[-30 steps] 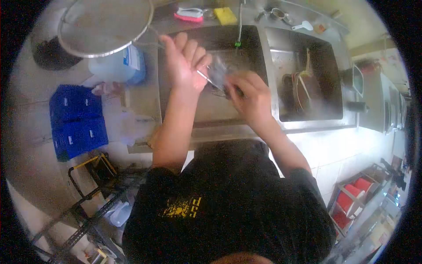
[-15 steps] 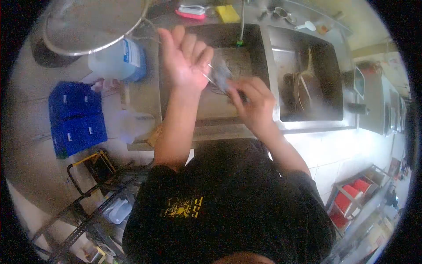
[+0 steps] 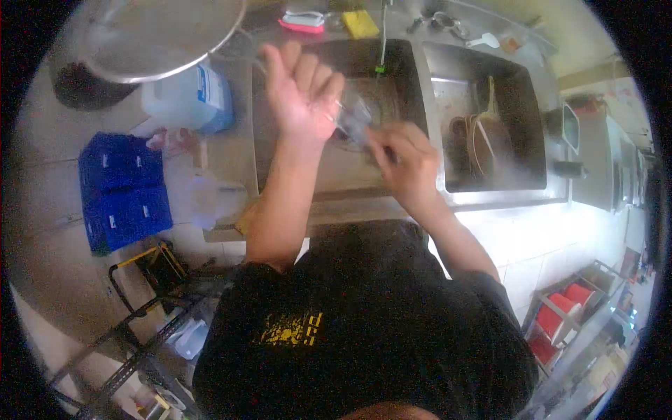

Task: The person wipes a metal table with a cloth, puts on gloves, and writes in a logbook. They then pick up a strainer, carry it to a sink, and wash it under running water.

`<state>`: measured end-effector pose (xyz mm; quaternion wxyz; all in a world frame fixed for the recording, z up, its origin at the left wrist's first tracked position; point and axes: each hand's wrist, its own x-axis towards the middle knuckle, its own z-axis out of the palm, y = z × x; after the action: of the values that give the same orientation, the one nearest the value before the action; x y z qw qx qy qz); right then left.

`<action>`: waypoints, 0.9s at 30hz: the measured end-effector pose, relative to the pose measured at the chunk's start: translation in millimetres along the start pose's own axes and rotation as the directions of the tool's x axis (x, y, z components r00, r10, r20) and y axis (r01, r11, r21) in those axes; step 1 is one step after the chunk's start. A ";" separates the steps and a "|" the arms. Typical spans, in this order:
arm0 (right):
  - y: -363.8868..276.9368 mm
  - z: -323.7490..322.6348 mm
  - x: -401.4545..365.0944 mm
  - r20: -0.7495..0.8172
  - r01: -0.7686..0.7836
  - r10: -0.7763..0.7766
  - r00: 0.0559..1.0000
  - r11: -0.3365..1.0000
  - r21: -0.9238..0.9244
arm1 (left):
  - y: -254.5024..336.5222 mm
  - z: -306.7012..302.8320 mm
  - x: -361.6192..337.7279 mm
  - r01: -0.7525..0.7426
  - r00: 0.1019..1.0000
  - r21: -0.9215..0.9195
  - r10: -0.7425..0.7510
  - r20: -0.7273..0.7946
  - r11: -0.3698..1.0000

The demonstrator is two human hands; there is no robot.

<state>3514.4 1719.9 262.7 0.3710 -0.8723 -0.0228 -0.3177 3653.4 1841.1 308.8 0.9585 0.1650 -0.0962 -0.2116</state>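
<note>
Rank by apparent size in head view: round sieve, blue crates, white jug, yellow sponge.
1. round sieve and blue crates: look alike; sieve is cropped by the frame and nearer the camera, so unranked.
2. white jug
3. yellow sponge

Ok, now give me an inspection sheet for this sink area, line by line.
Surface: steel double sink, hands over the left basin.
Job's things: greyish wad between both hands; big round sieve at upper left, its wire handle running toward the left hand.
Clutter: yellow sponge, pink brush, clear jug, dark cookware in the right basin.
Grips: left hand fingers up, hold unclear; right hand curled on the wad.
Cables: thin green-tipped line hanging over the left basin.
Surroundings: blue crates, metal rack, red tubs.
</note>
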 end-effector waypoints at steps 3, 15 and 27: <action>9.7 6.3 -4.7 0.021 -0.021 0.021 1.000 1.000 0.022 | -7.7 -6.1 -6.8 0.014 0.997 0.123 -0.023 0.071 0.992; -21.1 4.5 10.2 -0.054 -0.105 0.106 0.993 0.994 0.024 | 4.6 -8.5 -5.6 0.017 0.995 -0.030 -0.013 0.101 0.999; 0.0 18.9 0.7 0.000 -0.128 0.128 0.992 0.992 -0.012 | -9.7 -13.2 -14.1 -0.011 1.000 0.077 0.009 0.025 0.997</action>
<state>3525.1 1732.2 253.2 0.3855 -0.8743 0.0352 -0.2930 3640.5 1842.6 291.4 0.9511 0.1990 -0.1171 -0.2050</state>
